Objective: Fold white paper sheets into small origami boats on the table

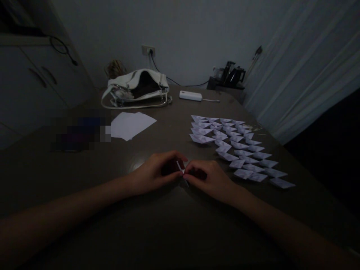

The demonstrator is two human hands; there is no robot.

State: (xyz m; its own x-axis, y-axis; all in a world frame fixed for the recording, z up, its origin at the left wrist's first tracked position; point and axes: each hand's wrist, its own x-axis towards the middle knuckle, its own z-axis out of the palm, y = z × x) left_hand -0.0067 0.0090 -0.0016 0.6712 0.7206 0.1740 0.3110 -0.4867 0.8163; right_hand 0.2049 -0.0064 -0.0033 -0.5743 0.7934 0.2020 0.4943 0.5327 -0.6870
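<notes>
Close together over the middle of the table [168, 221], my two hands pinch one small folded piece of white paper [179, 166]. My left hand [157, 170] grips it from the left between thumb and fingers. From the right, the thumb and curled fingers of my right hand [209, 178] close on the same paper. Most of the paper is hidden by the fingers, so its folded shape cannot be made out. Several folded paper boats [236, 145] stand in rough rows to the right of my hands. Beyond my left hand lie loose white paper sheets [132, 124].
A white handbag [137, 90] sits at the back, with a white power bank [190, 96] and its short cable to the right. A blurred-out patch [81, 131] covers something at the left. Behind are a dark kettle [235, 77] and a sheer curtain [303, 63].
</notes>
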